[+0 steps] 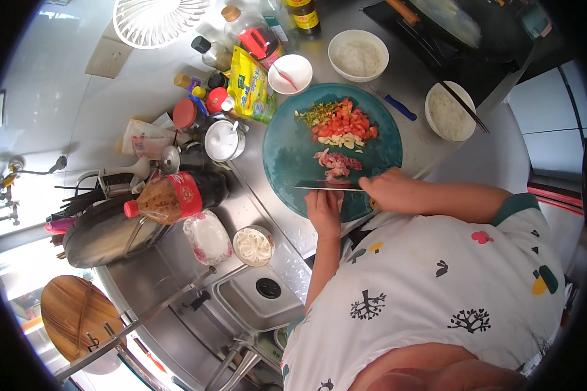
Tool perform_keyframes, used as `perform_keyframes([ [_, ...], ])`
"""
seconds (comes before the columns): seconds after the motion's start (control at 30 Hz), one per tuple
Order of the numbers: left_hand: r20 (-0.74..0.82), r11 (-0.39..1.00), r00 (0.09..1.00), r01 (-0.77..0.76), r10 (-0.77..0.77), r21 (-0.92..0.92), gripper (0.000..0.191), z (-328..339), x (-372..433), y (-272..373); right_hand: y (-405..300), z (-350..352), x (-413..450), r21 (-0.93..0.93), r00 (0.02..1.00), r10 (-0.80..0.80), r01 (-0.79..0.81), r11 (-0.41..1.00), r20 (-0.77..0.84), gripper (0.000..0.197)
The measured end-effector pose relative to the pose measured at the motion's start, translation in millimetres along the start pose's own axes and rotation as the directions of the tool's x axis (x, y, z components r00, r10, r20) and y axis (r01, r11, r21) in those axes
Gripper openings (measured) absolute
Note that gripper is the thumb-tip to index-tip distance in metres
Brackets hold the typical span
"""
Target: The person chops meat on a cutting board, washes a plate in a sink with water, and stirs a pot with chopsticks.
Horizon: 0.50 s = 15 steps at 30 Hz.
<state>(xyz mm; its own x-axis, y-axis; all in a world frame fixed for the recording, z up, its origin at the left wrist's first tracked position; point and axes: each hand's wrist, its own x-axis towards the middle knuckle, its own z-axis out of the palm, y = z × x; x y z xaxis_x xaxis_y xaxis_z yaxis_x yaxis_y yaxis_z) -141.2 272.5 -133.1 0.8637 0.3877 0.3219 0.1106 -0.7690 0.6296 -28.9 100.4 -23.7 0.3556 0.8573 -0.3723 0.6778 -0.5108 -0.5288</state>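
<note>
A round green cutting board [288, 156] lies before me. My right hand [384, 188] grips the handle end of a kitchen knife [323, 184], whose blade points left across the board. Just below the blade my left hand [324, 207] presses on a piece of raw meat [340, 197], fingertips close to the steel. Cut pink meat [338, 162] lies above the blade. Farther up are sliced garlic [345, 141], diced tomato [349, 122] and a chopped green and yellow heap [318, 115], possibly peppers.
White bowls [358, 36] [298, 63] and a bowl with chopsticks [435, 122] stand around the board, near a blue-handled peeler or knife [400, 107]. Seasoning bottles and a yellow pouch [252, 88] stand left. A noodle bowl [254, 247] sits beside the sink [244, 288]; a pan [450, 24] is upper right.
</note>
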Motion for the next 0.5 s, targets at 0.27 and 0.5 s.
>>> perform_keyframes([
  [0.27, 0.008, 1.000, 1.000, 0.013, -0.013, -0.020, 0.023, -2, 7, 11, -7, 15, 27, 0.043, 1.000, -0.001, 0.002, 0.999, -0.026, 0.021],
  [0.5, -0.047, 1.000, 0.999, 0.008, -0.008, 0.011, 0.021, 4, -3, -2, 2, -4, 0, -0.001, 0.998, 0.037, -0.037, 0.999, 0.055, 0.023],
])
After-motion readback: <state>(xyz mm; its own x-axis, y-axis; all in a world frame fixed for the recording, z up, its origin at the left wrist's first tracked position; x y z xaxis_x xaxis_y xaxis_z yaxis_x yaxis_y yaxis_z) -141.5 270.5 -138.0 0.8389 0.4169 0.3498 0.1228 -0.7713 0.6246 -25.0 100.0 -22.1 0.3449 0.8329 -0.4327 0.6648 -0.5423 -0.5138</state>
